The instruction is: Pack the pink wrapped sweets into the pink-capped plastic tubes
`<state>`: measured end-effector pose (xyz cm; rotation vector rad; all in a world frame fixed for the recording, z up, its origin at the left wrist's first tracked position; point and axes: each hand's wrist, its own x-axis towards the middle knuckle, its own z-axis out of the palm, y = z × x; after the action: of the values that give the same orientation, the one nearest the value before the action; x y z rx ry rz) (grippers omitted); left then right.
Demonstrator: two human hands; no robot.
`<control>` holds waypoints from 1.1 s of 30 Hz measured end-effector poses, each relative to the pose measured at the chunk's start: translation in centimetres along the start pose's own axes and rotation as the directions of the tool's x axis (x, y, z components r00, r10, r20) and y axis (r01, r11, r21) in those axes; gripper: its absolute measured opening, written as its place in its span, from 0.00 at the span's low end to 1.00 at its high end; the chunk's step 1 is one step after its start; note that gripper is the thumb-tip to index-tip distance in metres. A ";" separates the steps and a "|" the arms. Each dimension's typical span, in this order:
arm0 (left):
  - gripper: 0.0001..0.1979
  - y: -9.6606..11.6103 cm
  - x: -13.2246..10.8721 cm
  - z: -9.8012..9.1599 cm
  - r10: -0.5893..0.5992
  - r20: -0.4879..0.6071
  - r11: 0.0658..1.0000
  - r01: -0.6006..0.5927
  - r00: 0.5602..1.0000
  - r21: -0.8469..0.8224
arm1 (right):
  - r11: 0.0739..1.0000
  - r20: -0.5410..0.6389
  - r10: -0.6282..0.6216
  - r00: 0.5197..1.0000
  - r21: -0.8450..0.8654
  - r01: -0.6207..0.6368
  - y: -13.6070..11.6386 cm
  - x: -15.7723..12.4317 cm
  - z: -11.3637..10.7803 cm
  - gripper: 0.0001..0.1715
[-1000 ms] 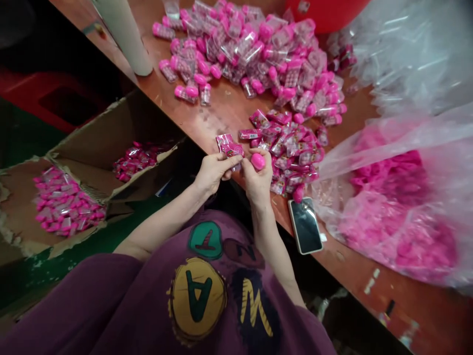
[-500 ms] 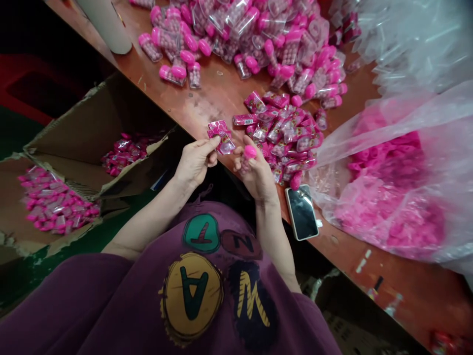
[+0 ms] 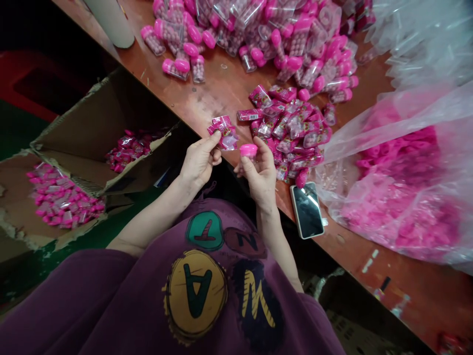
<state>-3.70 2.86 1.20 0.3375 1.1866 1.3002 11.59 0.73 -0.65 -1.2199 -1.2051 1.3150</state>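
Two hands hung just off the desk [image 3: 221, 93] edge, over the gap beside the box [image 3: 92, 133]. Left hand [image 3: 199, 160] pinched a packet [image 3: 222, 130] by the fingertips; right hand [image 3: 260, 172] gripped a pink-capped bottle [image 3: 248, 150]. With so light a pinch, the packet could have slipped into the gap.

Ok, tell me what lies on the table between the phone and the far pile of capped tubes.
In the head view, a heap of pink wrapped packets lies between the phone and the capped tubes.
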 end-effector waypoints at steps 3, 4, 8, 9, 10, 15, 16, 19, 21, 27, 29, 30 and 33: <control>0.21 -0.2 -0.1 0.1 -0.020 0.018 0.997 0.021 1.000 -0.077 | 1.000 -0.022 -0.002 1.000 0.027 0.002 -0.1 -0.1 0.5 0.32; 0.21 -0.4 -0.2 0.2 -0.028 0.026 0.995 0.031 0.999 -0.100 | 0.999 -0.023 -0.012 1.000 0.031 0.013 0.0 -0.1 0.7 0.32; 0.20 -1.0 -0.7 0.3 -0.051 0.071 0.988 0.060 0.996 -0.141 | 0.997 -0.061 -0.043 0.997 0.058 0.046 0.6 -0.2 1.6 0.32; 0.20 -1.2 -0.8 0.4 -0.054 0.086 0.987 0.066 0.995 -0.144 | 0.997 -0.070 -0.041 0.997 0.066 0.046 0.7 -0.2 1.8 0.32; 0.20 -1.4 -0.9 0.4 -0.060 0.099 0.987 0.074 0.993 -0.140 | 0.996 -0.074 -0.039 0.996 0.071 0.044 0.9 -0.3 1.9 0.32; 0.21 -1.6 -1.2 0.5 -0.097 0.094 0.990 0.106 0.991 -0.097 | 0.995 -0.053 0.003 0.999 0.102 0.002 0.9 -1.0 2.3 0.33; 0.21 -1.6 -1.2 0.6 -0.096 0.092 0.990 0.105 0.991 -0.093 | 0.993 -0.042 0.022 0.999 0.121 -0.016 0.8 -1.1 2.3 0.33; 0.22 -1.6 -1.2 0.6 -0.095 0.105 0.991 0.104 0.990 -0.080 | 0.974 0.032 0.088 0.996 0.207 -0.093 0.4 -1.5 2.1 0.33; 0.23 -1.5 -1.2 0.6 -0.101 0.114 0.991 0.110 0.988 -0.072 | 0.957 0.061 0.118 0.991 0.258 -0.130 0.4 -1.5 2.0 0.34; 0.18 -1.8 -1.0 0.0 -0.120 0.144 0.989 0.131 0.982 -0.070 | 0.955 -0.044 0.147 0.988 0.267 -0.130 0.5 -1.2 1.7 0.36; 0.19 -2.0 -1.0 -0.1 -0.115 0.152 0.991 0.125 0.982 -0.055 | 0.957 -0.013 0.143 0.990 0.256 -0.135 0.4 -1.3 1.7 0.35; 0.19 -2.0 -1.0 -0.1 -0.111 0.153 0.992 0.119 0.982 -0.045 | 0.957 0.012 0.143 0.990 0.252 -0.141 0.3 -1.4 1.7 0.34; 0.22 -2.1 -1.1 0.1 -0.104 0.154 0.994 0.106 0.983 -0.003 | 0.946 0.089 0.166 0.982 0.266 -0.184 -0.1 -1.5 1.5 0.33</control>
<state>-2.32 1.32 0.16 0.3559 1.0528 1.1677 10.16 -0.89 -0.42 -1.1081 -0.9371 1.6061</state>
